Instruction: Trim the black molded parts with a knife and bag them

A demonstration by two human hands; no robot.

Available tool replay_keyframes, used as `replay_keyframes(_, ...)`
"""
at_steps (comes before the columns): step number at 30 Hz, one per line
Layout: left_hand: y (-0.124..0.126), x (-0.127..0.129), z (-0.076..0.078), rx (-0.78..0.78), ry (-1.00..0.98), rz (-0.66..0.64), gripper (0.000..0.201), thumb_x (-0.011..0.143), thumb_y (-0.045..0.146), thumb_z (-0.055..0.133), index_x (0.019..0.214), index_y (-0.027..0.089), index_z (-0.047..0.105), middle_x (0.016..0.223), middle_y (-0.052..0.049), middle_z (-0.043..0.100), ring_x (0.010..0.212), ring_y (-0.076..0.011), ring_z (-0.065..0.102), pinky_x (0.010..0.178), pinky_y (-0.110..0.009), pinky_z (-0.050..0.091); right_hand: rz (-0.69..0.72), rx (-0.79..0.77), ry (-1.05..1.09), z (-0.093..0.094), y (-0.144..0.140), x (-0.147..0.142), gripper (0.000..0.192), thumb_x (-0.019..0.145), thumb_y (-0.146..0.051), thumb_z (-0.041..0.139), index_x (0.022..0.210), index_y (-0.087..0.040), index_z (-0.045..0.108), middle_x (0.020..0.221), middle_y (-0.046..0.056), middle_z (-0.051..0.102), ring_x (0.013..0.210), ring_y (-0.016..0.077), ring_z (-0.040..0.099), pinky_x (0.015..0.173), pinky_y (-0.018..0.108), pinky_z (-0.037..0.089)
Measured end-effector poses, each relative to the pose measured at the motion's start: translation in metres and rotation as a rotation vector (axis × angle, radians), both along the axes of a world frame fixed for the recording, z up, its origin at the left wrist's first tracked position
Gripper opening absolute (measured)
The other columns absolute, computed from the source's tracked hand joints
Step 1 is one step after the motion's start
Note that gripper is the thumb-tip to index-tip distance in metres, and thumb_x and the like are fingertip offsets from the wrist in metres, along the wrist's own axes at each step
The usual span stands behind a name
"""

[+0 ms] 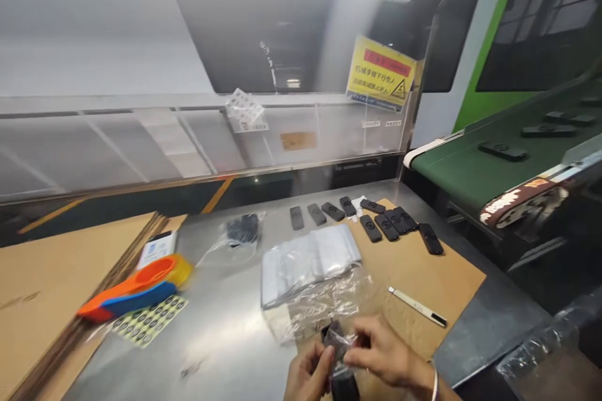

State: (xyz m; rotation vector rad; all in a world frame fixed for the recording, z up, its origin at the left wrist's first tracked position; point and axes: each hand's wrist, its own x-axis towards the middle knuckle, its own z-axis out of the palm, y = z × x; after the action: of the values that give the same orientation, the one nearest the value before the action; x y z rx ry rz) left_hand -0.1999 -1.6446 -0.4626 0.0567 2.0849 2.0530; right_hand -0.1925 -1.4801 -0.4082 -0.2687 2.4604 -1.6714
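At the bottom edge, around six o'clock, the left hand (308, 377) and the right hand (383, 354) are meeting over a small black part (342, 374) that is sitting half inside a clear plastic bag (339, 341). The left hand's fingers are curling around the part's left side; the right hand's fingers are pinching the crinkled bag at its top. Both hands are grasping, none lying loose.

Going from the left, at nine o'clock flat cardboard sheets (56, 276) are lying stacked, with an orange and blue tool (134, 291) resting at their edge and a sticker sheet (148, 321) of round dark marks lying just below it. A white and blue packet (157, 247) is lying above them. Toward the middle, a loose bag of dark parts (237, 232) is lying on the steel table (221, 351). A stack of clear bags (308, 263) is lying at twelve o'clock from the hands, its crumpled wrapping reaching down near them. Beyond it, a row of black parts (371, 219) is spreading across a brown board (423, 276). A white pen-like tool (417, 307) is lying at two o'clock. At the far right a green conveyor belt (489, 169) is carrying more black parts.

A yellow warning sign (380, 74) is hanging on the clear screen; its writing is too blurred to read.
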Motion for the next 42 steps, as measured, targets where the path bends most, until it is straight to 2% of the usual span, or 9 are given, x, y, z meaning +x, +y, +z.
replay_keyframes(3,-0.013,0.002,0.001,-0.322,0.236,0.085,0.038,0.078,0.05,0.053,0.063,0.016,0.05,0.055,0.001,0.048,0.053,-0.013,0.047,0.051,-0.023,0.039,-0.026,0.147,0.103,0.002,0.003,-0.006,0.011,0.077,-0.02,0.055,0.068,-0.016,0.052,0.062,-0.004,0.05,0.061,0.0096,0.045,0.057,0.021,0.031)
replay_keyframes(6,-0.017,0.003,0.008,-0.659,0.674,0.242,0.027,0.082,0.032,0.054,0.102,0.015,0.057,0.094,-0.01,0.06,0.088,-0.0218,0.056,0.074,-0.033,0.047,0.081,0.319,0.246,0.001,-0.005,-0.012,0.008,0.082,-0.017,0.051,0.073,-0.017,0.053,0.071,-0.001,0.055,0.069,0.0119,0.048,0.063,0.023,0.033)
replay_keyframes(10,-0.018,-0.001,0.01,-0.858,1.012,0.123,0.041,0.085,0.014,0.044,0.125,0.023,0.047,0.093,-0.006,0.063,0.084,-0.018,0.058,0.072,-0.03,0.047,0.202,0.515,0.35,0.001,-0.02,-0.018,0.01,0.082,-0.013,0.049,0.075,-0.018,0.054,0.076,0.001,0.056,0.071,0.0136,0.05,0.063,0.024,0.033)
replay_keyframes(15,-0.029,-0.005,-0.006,-0.834,0.786,0.219,0.044,0.084,0.01,0.039,0.126,0.02,0.048,0.077,-0.003,0.068,0.06,-0.0138,0.058,0.058,-0.024,0.045,0.073,0.694,0.478,0.001,-0.032,-0.024,0.018,0.084,-0.01,0.042,0.073,-0.019,0.054,0.074,0.002,0.055,0.071,0.0156,0.049,0.061,0.027,0.031)
replay_keyframes(19,-0.036,-0.005,-0.008,-0.718,0.5,0.234,0.033,0.086,0.019,0.038,0.111,0.022,0.06,0.083,-0.003,0.07,0.064,-0.0148,0.062,0.06,-0.023,0.046,0.028,0.552,0.45,-0.002,-0.038,-0.021,0.021,0.087,-0.013,0.038,0.073,-0.018,0.053,0.073,0.001,0.056,0.069,0.0142,0.05,0.062,0.025,0.033)
replay_keyframes(24,-0.036,0.001,-0.006,-0.471,0.232,0.377,0.025,0.088,0.037,0.043,0.097,0.02,0.059,0.065,0.001,0.064,0.053,-0.0127,0.058,0.053,-0.021,0.043,-0.011,0.394,0.218,-0.017,-0.05,-0.01,0.028,0.087,-0.045,0.046,0.083,-0.018,0.055,0.069,0.0,0.058,0.063,0.014,0.053,0.057,0.024,0.033)
replay_keyframes(31,-0.034,0.01,-0.019,-0.571,0.478,0.45,0.014,0.088,0.027,0.046,0.085,0.02,0.058,0.071,0.001,0.064,0.061,-0.0114,0.059,0.059,-0.021,0.043,-0.039,0.32,0.29,-0.043,-0.065,-0.015,0.026,0.09,-0.022,0.035,0.074,-0.018,0.054,0.069,0.001,0.057,0.063,0.0132,0.053,0.058,0.024,0.036)
replay_keyframes(37,-0.04,0.012,-0.028,-0.623,0.782,0.554,0.009,0.083,0.012,0.052,0.083,0.018,0.058,0.088,-0.005,0.056,0.083,-0.0168,0.055,0.075,-0.03,0.046,-0.119,0.23,0.608,-0.056,-0.059,-0.008,0.016,0.089,-0.015,0.036,0.085,-0.018,0.051,0.079,0.004,0.055,0.075,0.0156,0.052,0.067,0.027,0.041)
replay_keyframes(42,-0.04,0.02,-0.038,-0.553,0.923,0.572,0.022,0.081,0.0,0.047,0.093,0.018,0.051,0.073,0.0,0.047,0.068,-0.0118,0.048,0.061,-0.025,0.044,-0.024,0.351,0.59,-0.073,-0.064,0.008,0.016,0.089,-0.017,0.037,0.076,-0.02,0.046,0.07,0.002,0.052,0.067,0.0149,0.05,0.061,0.026,0.039)
